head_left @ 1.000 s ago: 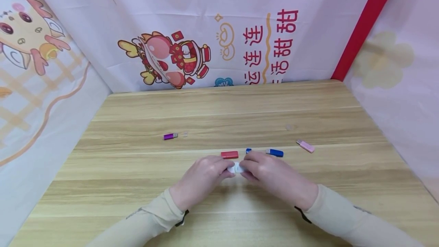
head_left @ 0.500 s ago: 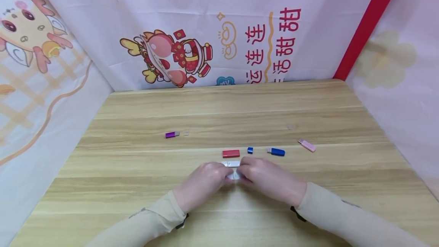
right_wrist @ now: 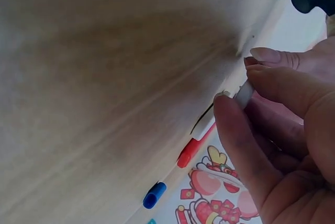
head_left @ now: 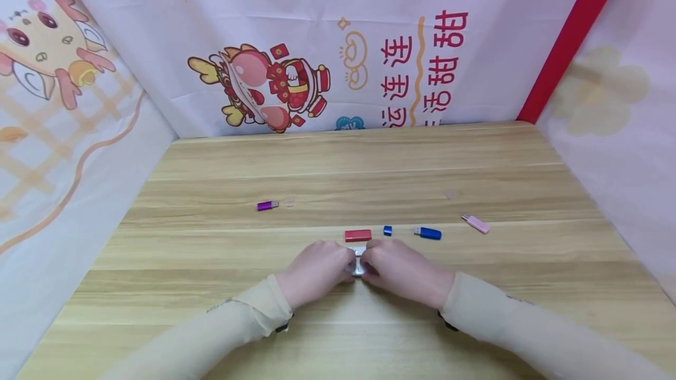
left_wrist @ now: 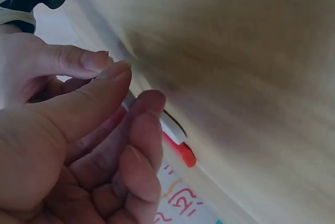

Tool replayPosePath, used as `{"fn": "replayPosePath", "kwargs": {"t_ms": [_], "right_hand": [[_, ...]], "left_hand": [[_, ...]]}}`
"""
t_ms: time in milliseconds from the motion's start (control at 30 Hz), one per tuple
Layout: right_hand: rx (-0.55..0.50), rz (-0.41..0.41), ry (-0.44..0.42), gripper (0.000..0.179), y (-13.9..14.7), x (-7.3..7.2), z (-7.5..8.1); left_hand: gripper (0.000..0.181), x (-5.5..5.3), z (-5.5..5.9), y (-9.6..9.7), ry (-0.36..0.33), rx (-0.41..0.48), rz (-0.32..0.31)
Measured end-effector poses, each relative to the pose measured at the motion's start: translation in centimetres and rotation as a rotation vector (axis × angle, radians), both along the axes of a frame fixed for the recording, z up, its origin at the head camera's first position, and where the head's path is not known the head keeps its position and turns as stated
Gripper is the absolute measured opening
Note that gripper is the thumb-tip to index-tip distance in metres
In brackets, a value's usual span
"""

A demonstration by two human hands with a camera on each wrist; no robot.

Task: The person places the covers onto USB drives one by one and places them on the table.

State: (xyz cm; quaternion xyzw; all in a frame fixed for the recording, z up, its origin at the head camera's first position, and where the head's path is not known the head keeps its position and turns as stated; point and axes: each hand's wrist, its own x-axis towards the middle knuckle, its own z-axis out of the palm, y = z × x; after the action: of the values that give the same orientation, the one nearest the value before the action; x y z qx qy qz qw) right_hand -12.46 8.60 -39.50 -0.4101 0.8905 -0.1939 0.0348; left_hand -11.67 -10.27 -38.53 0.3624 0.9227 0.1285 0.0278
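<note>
Both hands meet at the middle of the table around a small white USB stick (head_left: 358,268). My left hand (head_left: 321,271) pinches its left end, and my right hand (head_left: 405,273) its right end. Fingers cover most of it, so whether cap and body are apart is hard to see. In the right wrist view, part of the white stick (right_wrist: 245,94) shows between the right thumb and index finger. Just beyond the fingertips lies another white USB stick (head_left: 359,251), also visible in the left wrist view. A red USB stick (head_left: 358,236) lies directly behind that one.
Right of the red stick lie a blue cap (head_left: 388,230), an uncapped blue USB stick (head_left: 429,233) and a pink one (head_left: 476,223). Farther left is a purple USB stick (head_left: 267,206) beside a clear cap (head_left: 290,203). Another clear piece (head_left: 449,194) lies behind.
Both hands have moved slightly toward the body with the held white stick, uncovering the second white stick and the blue cap. The head view has shifted a little.
</note>
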Motion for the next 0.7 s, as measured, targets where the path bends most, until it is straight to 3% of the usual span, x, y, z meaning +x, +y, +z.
{"fn": "replayPosePath", "kwargs": {"t_ms": [300,500,700], "right_hand": [[0.009,-0.01,-0.001,0.008,-0.4,-0.7,-0.1],[0.005,0.002,0.012,0.008,-0.5,-0.9,-0.2],[0.024,-0.014,-0.029,0.012,-0.5,-1.1,-0.2]], "left_hand": [[0.018,-1.3,-0.3,-0.1,0.055,-0.07,-0.011],[0.016,-1.5,-0.1,0.1,0.038,-0.076,-0.02],[0.013,-1.6,0.0,0.1,0.004,-0.088,-0.017]]}}
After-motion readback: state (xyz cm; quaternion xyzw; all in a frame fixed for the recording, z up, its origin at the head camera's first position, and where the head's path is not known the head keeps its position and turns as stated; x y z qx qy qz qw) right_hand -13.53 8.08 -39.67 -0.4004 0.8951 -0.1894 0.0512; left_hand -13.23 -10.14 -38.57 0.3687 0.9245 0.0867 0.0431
